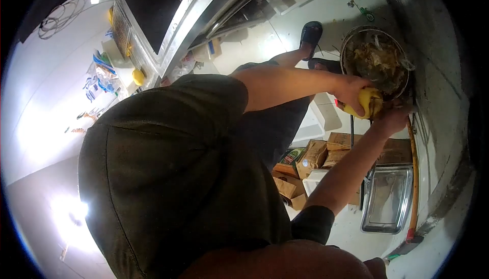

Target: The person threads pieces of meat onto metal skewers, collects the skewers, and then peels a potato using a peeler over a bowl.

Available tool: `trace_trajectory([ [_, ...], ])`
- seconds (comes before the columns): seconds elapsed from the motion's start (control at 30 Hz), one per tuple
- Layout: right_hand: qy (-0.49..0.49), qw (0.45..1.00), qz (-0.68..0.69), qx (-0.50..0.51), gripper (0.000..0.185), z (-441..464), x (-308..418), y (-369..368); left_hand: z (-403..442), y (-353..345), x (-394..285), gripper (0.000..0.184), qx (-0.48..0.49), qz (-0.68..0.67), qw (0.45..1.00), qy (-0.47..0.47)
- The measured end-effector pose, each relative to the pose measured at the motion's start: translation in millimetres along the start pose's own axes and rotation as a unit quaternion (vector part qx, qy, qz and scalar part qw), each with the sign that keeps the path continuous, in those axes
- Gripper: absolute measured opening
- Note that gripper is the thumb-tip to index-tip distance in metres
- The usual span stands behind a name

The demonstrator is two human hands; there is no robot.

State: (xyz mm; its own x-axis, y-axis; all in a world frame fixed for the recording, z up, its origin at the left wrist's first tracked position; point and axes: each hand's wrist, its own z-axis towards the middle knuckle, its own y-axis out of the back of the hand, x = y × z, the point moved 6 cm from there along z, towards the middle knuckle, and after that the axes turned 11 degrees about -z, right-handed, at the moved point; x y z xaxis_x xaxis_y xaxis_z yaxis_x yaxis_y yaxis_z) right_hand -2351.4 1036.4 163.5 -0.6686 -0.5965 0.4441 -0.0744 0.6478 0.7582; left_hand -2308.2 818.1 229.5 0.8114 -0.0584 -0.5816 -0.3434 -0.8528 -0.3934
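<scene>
Both my arms reach out over a round waste bin (351,39). My left hand (352,91) is wrapped round a yellow, rounded piece of produce (364,104) with brown patches on its far side; its exact kind is unclear. Close against that patchy side, my right hand (395,117) has curled fingers. Whatever the right hand may hold is hidden. Brown and pale scraps (377,57) and some clear plastic lie in the bin, just beside the produce.
Cardboard boxes (313,156) and a clear lidded container (387,200) are on the floor below my arms. A long wooden handle (413,177) leans by the wall. A steel counter (178,29) stands on the left, with a yellow item (138,77) near its edge.
</scene>
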Motion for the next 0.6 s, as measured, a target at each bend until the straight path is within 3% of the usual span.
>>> trace_trajectory([
  [0.07, 0.028, 0.992, -0.122, -0.018, 0.037, 25, -14, -1, -6, 5, 1, 0.091, -0.018, 0.044, 0.998, -0.043],
  [0.1, 0.006, 0.994, -0.106, -0.016, 0.036, 28, -11, 4, -8, 5, -1, 0.092, -0.025, 0.065, 0.995, -0.065],
  [0.17, -0.104, 0.989, 0.101, 0.027, 0.035, 24, -17, -2, -6, 5, 1, 0.092, -0.035, 0.04, 0.997, -0.052],
  [0.23, -0.225, 0.914, 0.328, 0.081, 0.034, -6, 0, -12, -5, 8, 1, 0.09, -0.028, -0.029, 0.999, -0.023],
  [0.3, -0.3, 0.829, 0.461, 0.102, 0.031, -33, 16, -18, 0, 1, 6, 0.085, -0.001, -0.146, 0.989, 0.003],
  [0.4, -0.307, 0.772, 0.548, 0.097, 0.032, -35, 3, -23, 18, -2, 24, 0.078, 0.016, -0.302, 0.953, -0.021],
  [0.5, -0.3, 0.775, 0.544, 0.116, 0.033, -41, 6, -22, 12, -6, 17, 0.07, 0.097, -0.344, 0.931, -0.074],
  [0.6, -0.284, 0.799, 0.524, 0.079, 0.035, -50, 15, -18, -3, -14, 10, 0.066, 0.057, -0.407, 0.912, 0.012],
])
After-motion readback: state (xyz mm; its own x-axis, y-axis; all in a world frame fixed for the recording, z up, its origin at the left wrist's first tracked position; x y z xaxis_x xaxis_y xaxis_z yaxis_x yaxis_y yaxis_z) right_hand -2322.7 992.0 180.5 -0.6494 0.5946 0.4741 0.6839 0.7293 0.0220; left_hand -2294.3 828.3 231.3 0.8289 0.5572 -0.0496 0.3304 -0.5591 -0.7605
